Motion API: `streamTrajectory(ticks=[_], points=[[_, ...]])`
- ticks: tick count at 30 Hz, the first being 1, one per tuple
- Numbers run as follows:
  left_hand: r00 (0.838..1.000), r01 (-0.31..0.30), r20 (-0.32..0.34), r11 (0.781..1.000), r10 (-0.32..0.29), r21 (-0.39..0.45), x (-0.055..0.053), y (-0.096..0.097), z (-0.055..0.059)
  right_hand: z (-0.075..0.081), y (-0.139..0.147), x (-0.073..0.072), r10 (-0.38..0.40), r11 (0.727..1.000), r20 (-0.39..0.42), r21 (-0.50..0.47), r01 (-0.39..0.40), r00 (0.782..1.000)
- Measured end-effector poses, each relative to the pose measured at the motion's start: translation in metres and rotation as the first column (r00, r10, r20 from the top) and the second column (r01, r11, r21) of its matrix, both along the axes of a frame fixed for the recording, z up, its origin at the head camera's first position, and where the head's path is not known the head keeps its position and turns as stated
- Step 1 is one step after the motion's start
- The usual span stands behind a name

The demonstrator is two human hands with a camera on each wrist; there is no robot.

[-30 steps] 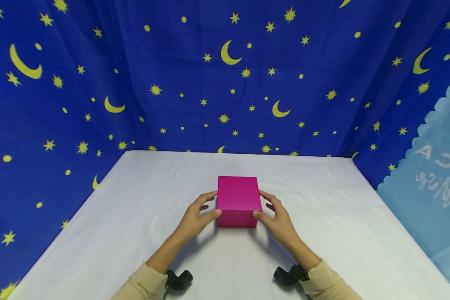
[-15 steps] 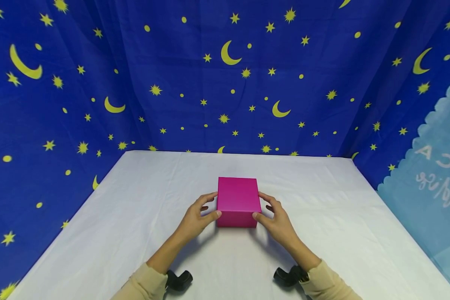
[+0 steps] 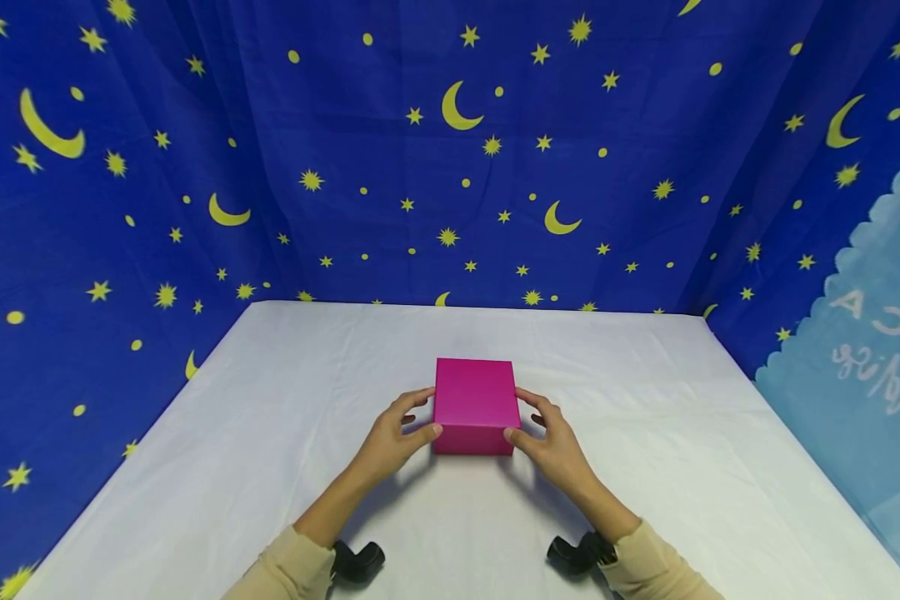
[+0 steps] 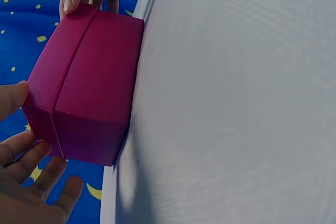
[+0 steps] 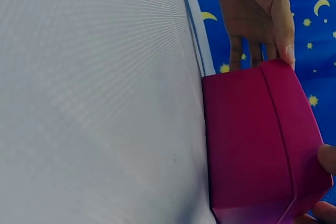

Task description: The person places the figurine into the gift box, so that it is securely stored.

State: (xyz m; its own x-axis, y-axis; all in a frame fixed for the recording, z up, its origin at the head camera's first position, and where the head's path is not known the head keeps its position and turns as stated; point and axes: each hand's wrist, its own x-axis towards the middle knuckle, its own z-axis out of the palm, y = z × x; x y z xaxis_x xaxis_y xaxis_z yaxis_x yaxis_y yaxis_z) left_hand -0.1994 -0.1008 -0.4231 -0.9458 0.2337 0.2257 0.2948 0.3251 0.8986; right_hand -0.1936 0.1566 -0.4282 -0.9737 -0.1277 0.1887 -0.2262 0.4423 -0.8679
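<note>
A magenta lidded box (image 3: 473,443) stands on the white-covered table, its smooth lid (image 3: 477,392) on top. My left hand (image 3: 387,438) holds the lid's left side, thumb at the near corner and fingers farther back. On the opposite side, my right hand (image 3: 559,450) grips the lid in the same way. In the left wrist view a seam runs between lid (image 4: 62,64) and base (image 4: 100,72). The right wrist view shows that seam too, with the left thumb on the lid's (image 5: 294,114) edge. The box's inside is hidden.
The white cloth (image 3: 307,358) covers the table around the box. A blue curtain (image 3: 390,150) with yellow moons and stars hangs behind and at the sides. A light-blue lettered cloth (image 3: 862,400) is at the right. Black wrist mounts (image 3: 358,562) sit beneath both forearms.
The lid has sunk slightly over the base, its top lower and a little nearer in the head view. Both hands keep their hold, the right fingers shifting down slightly with it.
</note>
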Motion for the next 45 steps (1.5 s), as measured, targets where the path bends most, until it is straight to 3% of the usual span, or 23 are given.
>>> streamTrajectory(ticks=[15, 29, 45], points=[[1.0, -0.011, -0.018, 1.0, 0.011, -0.025, -0.0018, 0.0005, -0.0052, -0.0049, -0.0001, -0.0027, -0.002, 1.0, 0.008, 0.026, 0.002, 1.0], [1.0, 0.002, 0.03, 1.0, -0.002, -0.02, -0.0013, -0.0003, -0.0037, -0.0044, -0.0007, -0.0015, -0.008, 0.999, 0.053, 0.041, 0.006, 0.999], [0.997, -0.023, 0.075, 0.998, 0.028, -0.059, -0.0014, 0.0005, -0.006, -0.0056, -0.0007, -0.0016, -0.012, 0.998, 0.053, 0.055, 0.009, 0.999]])
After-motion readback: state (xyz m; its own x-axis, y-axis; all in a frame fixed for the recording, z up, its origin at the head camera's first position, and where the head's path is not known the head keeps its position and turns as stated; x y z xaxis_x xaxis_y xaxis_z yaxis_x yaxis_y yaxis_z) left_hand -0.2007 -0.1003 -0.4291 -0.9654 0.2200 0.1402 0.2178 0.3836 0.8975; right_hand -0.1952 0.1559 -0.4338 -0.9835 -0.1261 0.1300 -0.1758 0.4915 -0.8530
